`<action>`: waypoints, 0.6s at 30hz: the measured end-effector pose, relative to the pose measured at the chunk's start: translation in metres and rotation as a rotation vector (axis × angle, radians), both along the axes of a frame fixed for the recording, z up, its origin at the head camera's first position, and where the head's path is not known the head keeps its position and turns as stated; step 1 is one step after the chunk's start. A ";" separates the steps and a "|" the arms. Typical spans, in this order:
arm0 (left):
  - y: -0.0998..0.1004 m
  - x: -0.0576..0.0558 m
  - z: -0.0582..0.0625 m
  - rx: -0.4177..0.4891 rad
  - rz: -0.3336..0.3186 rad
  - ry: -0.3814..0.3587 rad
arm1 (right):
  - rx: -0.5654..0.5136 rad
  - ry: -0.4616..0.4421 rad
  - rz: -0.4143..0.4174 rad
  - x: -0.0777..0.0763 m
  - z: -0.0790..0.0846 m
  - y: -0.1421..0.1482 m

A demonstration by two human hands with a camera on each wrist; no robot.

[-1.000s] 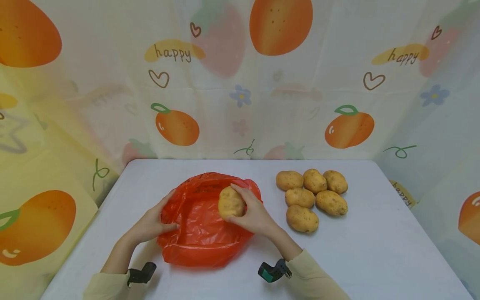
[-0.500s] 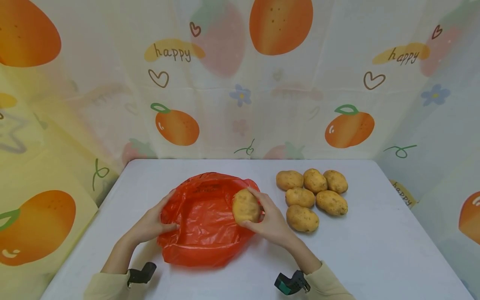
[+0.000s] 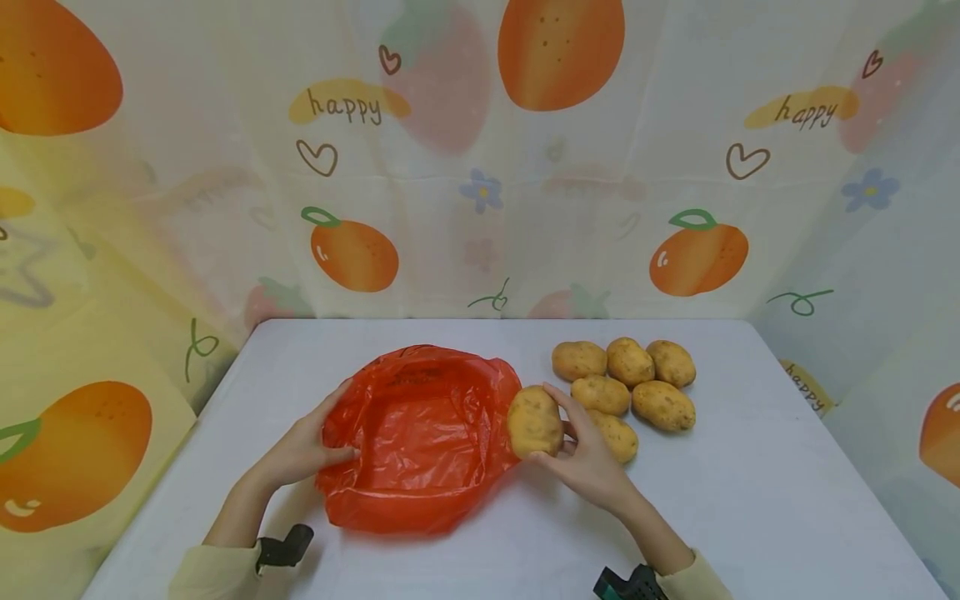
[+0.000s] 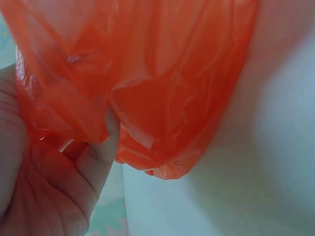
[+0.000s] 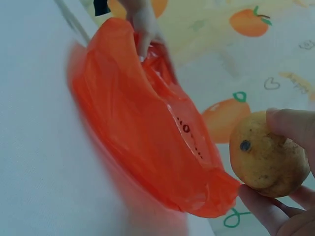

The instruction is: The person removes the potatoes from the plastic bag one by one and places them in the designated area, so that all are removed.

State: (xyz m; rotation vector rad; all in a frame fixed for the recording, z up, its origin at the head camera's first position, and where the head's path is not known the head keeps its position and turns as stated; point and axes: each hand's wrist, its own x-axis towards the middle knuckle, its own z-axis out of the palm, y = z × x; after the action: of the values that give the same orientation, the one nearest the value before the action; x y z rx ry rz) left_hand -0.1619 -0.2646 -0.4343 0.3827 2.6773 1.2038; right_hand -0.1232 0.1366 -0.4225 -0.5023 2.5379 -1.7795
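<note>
A red plastic bag [image 3: 412, 508] stands with its mouth spread wide on the white table, its red inner surface showing. My left hand [image 3: 303, 450] holds the bag's left edge, thumb over the rim. In the left wrist view, thin red plastic [image 4: 167, 108] lies between thumb and fingers. Just off the bag's right rim, my right hand [image 3: 592, 467] grips a potato [image 3: 534, 422] between thumb and fingers, raised above the table. A dark spot marks this potato [image 5: 261, 162] in the right wrist view.
Several other potatoes [image 3: 663, 407] lie in a cluster at the back right of the table [image 3: 750, 517]. One of them [image 3: 617, 435] is partly hidden behind my right hand. A fruit-print cloth [image 3: 555, 192] hangs behind and along the sides.
My right hand has moved the potato from over the bag's mouth to the right, past its right rim. The left hand and the bag have hardly moved.
</note>
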 end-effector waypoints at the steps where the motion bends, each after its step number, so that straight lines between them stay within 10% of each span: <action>1: 0.000 0.000 0.000 0.000 0.000 -0.002 | -0.008 -0.002 0.003 0.001 0.000 0.002; 18: -0.002 0.000 0.000 0.016 0.000 -0.005 | -0.007 0.057 -0.101 0.017 -0.002 0.059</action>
State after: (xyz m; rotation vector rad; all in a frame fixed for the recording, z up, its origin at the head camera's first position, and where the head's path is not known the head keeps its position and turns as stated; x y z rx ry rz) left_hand -0.1618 -0.2668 -0.4344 0.3808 2.6650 1.2249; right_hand -0.1066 0.1954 -0.4247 -0.4387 2.6404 -1.8326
